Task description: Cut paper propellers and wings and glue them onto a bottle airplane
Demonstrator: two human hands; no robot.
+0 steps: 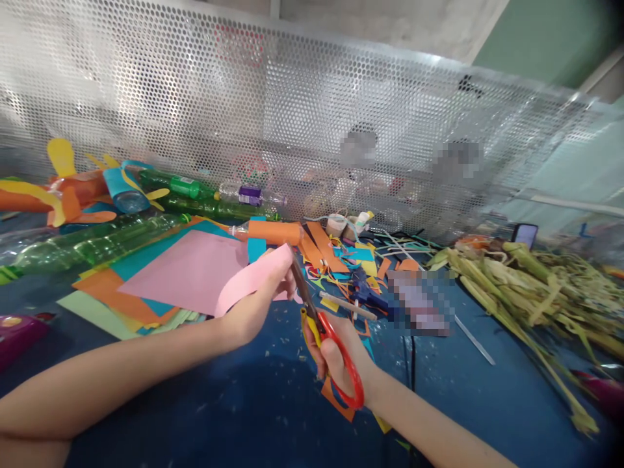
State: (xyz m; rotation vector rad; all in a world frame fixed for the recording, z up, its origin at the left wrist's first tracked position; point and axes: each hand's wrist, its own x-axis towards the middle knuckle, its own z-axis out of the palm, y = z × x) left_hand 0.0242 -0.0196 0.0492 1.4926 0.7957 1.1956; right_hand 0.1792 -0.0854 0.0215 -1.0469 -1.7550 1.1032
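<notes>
While a stack of coloured sheets lay on the desk just left of the left hand, that hand's fingers pinched a curled pink paper near its far end, closed with barely any gap. An orange-wrapped bottle lay just beyond them. To their right, the scissors pointed up at the paper, tips beside the pinch; whether the blades were biting could not be told. The right hand had its fingers curled shut round the handles. Cutting well probably meant holding the paper taut, leaving the left fingers clear of the blades' line, and turning the paper rather than the right wrist. Beyond and right of the right fingers lay a blue glue gun; dry husks lay well apart, farthest right.
</notes>
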